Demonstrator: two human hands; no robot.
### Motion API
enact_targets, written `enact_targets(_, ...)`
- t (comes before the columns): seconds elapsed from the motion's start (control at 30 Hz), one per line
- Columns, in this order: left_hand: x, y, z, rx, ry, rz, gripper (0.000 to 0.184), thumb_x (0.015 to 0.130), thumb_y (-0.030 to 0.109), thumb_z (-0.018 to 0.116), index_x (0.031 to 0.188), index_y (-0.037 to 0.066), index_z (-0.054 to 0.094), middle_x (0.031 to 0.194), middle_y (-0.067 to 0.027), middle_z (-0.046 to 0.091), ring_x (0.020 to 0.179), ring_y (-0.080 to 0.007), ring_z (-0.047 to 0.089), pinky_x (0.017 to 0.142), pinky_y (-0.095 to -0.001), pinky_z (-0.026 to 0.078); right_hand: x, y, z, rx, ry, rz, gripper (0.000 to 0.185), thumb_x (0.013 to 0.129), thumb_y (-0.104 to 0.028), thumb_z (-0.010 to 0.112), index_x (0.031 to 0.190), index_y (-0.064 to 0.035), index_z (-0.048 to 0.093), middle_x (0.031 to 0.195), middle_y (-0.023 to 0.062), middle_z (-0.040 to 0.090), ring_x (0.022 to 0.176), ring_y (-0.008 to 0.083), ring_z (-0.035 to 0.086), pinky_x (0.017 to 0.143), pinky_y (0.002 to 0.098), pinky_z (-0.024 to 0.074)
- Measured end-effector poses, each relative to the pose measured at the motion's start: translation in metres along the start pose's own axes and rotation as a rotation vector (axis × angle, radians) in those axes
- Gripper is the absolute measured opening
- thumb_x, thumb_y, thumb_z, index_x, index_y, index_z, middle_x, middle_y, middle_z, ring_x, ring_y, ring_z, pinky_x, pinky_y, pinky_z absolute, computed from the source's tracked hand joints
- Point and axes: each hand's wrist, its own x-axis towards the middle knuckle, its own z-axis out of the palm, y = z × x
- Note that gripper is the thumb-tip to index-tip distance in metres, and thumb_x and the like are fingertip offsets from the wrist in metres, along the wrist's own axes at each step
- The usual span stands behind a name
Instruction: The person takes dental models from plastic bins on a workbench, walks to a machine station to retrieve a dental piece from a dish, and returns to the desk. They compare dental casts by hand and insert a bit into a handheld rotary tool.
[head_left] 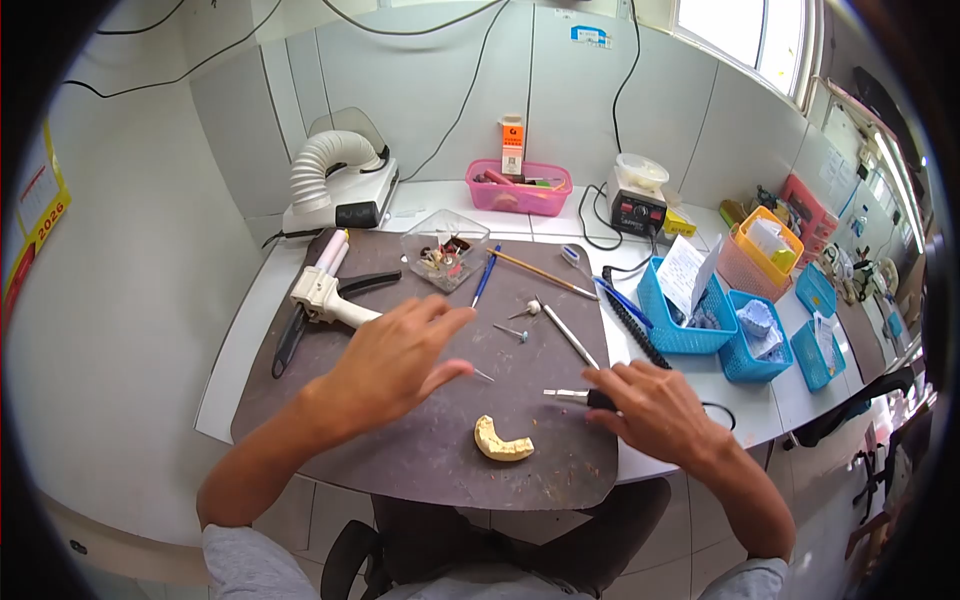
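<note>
My left hand (400, 350) is over the grey mat, thumb and fingers apart, with nothing visible in them. Just past its thumb lies a thin metal bur (483, 375). A dark rotary handpiece (600, 400) with a metal tip pointing left is under the fingers of my right hand (655, 405), which curl around it. Between the hands, nearer to me, sits a curved cream dental model (500, 443). Farther back lie a bur with a pale blue-grey head (512, 332) and a white round-headed bur (528, 309). Beyond my left fingers rests a white dust-extractor-like gun (325, 295).
Clear box of burs (445, 250), blue pen (487, 275), brush (540, 272) and white-handled tool (568, 332) lie on the mat (400, 465). Behind are a pink tray (520, 200) and motor control box (638, 205). Blue baskets (685, 335) and a coiled cord (640, 335) stand right.
</note>
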Motion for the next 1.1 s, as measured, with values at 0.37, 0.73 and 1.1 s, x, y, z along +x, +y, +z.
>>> enact_targets(0.37,-0.103,-0.004,0.021,-0.164,0.211,-0.613,0.098,0.069,0.044,0.083,0.143,0.002,0.035,0.113,-0.0205,0.056,0.104,-0.0341,0.055,0.093,-0.0434,0.045,0.011,-0.01,0.024,0.053,-0.024,0.079,0.031,0.087,-0.032,0.068,0.104,-0.0063,0.063,0.095,0.0107,0.061,0.089,0.0267,0.061,0.071,0.0372,0.0519)
enact_targets(0.73,-0.083,0.031,0.038,-0.44,0.486,-0.519,0.092,0.069,0.017,0.086,0.144,0.0,0.036,0.114,-0.0204,0.06,0.103,-0.0328,0.059,0.091,-0.04,0.047,0.075,-0.044,0.01,0.415,0.112,-0.032,0.047,0.089,-0.037,0.067,0.117,0.0003,0.062,0.106,0.0186,0.064,0.095,0.0349,0.064,0.08,0.0421,0.0515)
enact_targets(1.1,-0.069,0.046,0.061,-0.37,0.68,-0.578,0.061,0.069,0.021,0.085,0.117,-0.002,0.055,0.112,-0.0169,0.062,0.1,-0.033,0.059,0.086,-0.0412,0.049,0.095,-0.093,0.032,0.452,0.343,-0.232,0.063,0.082,-0.03,0.074,0.131,0.0013,0.05,0.114,0.0176,0.061,0.098,0.0326,0.065,0.08,0.0376,0.0547)
